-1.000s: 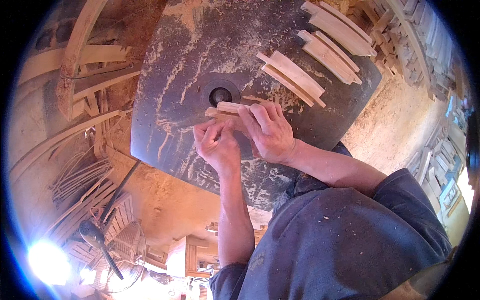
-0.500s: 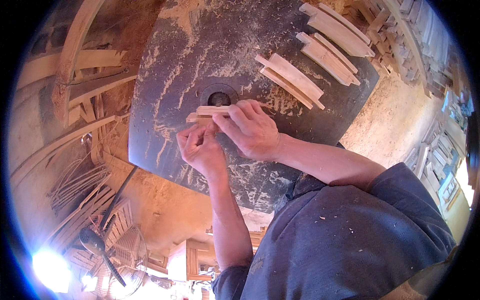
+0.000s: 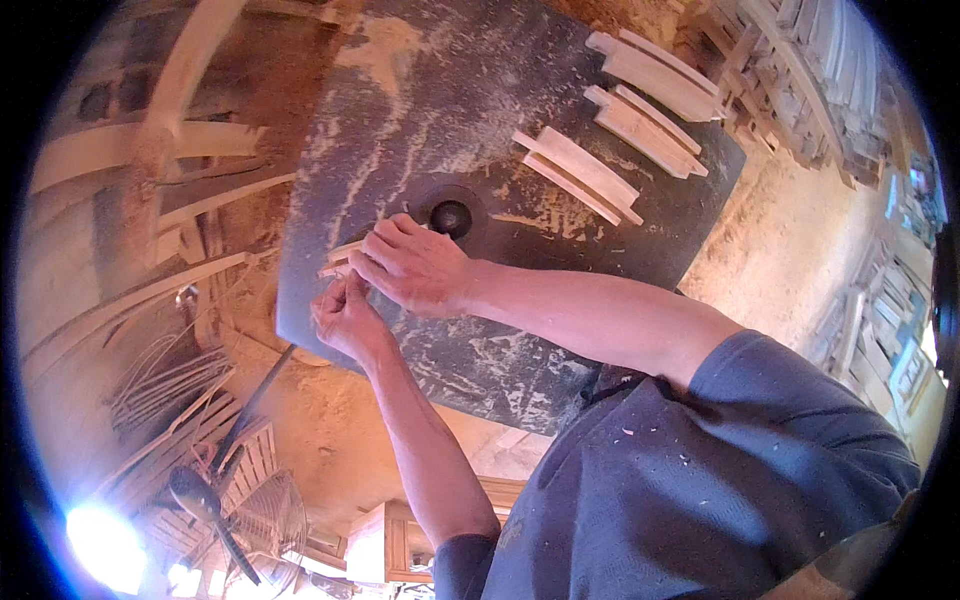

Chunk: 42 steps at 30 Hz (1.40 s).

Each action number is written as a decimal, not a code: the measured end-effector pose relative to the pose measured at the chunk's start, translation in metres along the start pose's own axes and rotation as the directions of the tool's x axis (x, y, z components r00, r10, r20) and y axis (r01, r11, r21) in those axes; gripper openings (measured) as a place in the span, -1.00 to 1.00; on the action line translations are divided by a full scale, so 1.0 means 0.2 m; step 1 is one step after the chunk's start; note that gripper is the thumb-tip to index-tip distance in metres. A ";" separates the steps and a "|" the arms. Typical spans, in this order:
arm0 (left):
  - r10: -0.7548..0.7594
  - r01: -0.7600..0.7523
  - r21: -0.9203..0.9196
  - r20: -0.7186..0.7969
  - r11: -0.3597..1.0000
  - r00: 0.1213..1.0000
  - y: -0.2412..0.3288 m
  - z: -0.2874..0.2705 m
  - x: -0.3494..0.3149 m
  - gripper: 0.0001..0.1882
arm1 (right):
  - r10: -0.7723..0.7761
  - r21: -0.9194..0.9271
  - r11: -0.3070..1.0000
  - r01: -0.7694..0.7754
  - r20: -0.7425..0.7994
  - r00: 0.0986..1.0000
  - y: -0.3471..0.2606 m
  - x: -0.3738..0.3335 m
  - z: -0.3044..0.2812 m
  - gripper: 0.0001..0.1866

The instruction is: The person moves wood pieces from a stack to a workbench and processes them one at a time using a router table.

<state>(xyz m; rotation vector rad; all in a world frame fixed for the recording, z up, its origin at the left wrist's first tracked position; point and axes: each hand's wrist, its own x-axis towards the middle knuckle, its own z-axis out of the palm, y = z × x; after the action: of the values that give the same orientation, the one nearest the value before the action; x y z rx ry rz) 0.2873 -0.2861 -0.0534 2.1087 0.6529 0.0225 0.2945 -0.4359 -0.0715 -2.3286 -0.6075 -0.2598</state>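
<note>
Both hands are at the left part of a dark, dust-streaked machine table [image 3: 400, 130]. My right hand [image 3: 415, 265] wraps over a short pale wood piece [image 3: 336, 262], which is mostly hidden beneath the fingers. Its left end sticks out past them. Just nearer to me, my left hand [image 3: 350, 318] is closed, its fingertips pinching the near edge of the same piece. Right behind my right hand is a round dark cutter head [image 3: 451, 217], set in a ring in the tabletop.
Several shaped wood pieces lie in pairs at the right of the table, the nearest being a grooved pair [image 3: 580, 175]. Stacked lumber [image 3: 840, 70] stands at the far right. Curved boards [image 3: 160, 140] lean on the left, above a standing fan [image 3: 205, 495].
Both hands have moved left with the wood piece, away from the cutter head. The cutter, partly covered before, now shows more fully. The view has shifted slightly.
</note>
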 end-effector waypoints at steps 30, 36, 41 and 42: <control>0.438 0.239 -0.721 0.613 0.651 0.658 0.91 0.60 -1.68 -0.31 | 0.665 0.556 0.591 -0.584 0.073 0.743 -0.02 -1.38 -1.72 -0.30; 0.422 0.020 -0.489 0.772 0.872 0.475 0.94 0.86 -2.00 -0.08 | 0.957 0.824 0.200 -0.530 -0.050 0.284 0.20 -2.11 -2.16 -0.53; 0.392 -0.077 -0.397 0.824 0.915 0.408 0.93 0.96 -2.18 -0.22 | 0.936 0.933 0.294 -0.207 -0.325 -0.137 0.56 -2.61 -2.33 -0.55; 0.376 -0.069 -0.380 0.841 0.922 0.389 0.92 0.98 -2.21 -0.21 | 0.867 0.878 0.374 -0.299 -0.445 -0.223 0.70 -2.71 -2.35 -0.56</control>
<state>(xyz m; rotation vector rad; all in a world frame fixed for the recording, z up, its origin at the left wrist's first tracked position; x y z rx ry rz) 0.0395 -0.7228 0.0703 1.5476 -0.3228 -0.8025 -0.1144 -1.0365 0.0029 -1.1400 1.1704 -0.8311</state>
